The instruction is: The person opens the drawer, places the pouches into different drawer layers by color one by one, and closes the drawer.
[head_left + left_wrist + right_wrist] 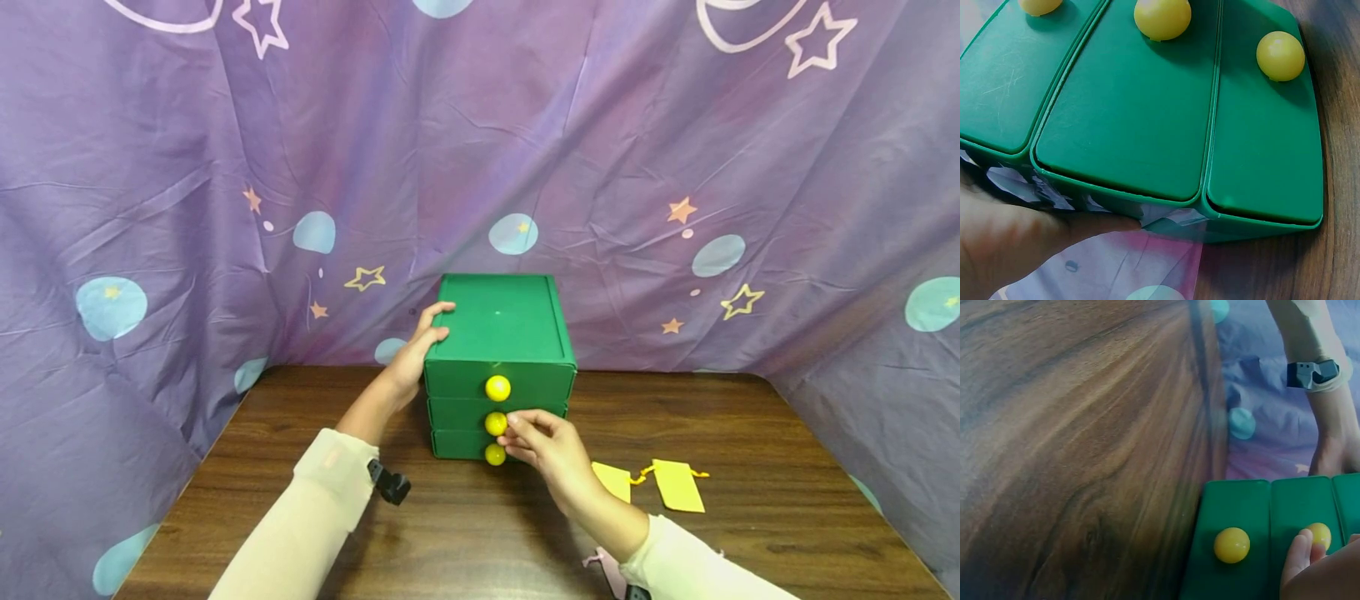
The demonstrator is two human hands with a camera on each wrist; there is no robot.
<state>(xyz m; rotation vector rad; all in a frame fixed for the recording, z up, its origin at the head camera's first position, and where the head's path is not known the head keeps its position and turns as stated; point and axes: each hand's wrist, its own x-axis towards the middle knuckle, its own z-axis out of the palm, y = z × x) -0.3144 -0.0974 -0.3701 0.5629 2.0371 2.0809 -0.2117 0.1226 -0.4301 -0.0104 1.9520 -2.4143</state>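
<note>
A green box with three stacked drawers (498,321) stands on the wooden table, each drawer front bearing a round yellow knob. All the drawers look closed. My right hand (553,454) pinches the middle knob (496,423) with its fingertips; in the right wrist view the fingers lie around that knob (1320,534). Above it is the top knob (498,387), below it the bottom knob (495,454). My left hand (411,362) rests against the box's left side with fingers at the top edge; the left wrist view shows its thumb (1094,226) along that side.
To the right on the table lie two yellow drawstring pouches (678,486), one partly behind my right wrist. A pink item (611,575) shows near the front edge beside the right sleeve. A purple patterned curtain (480,150) hangs behind and around the table.
</note>
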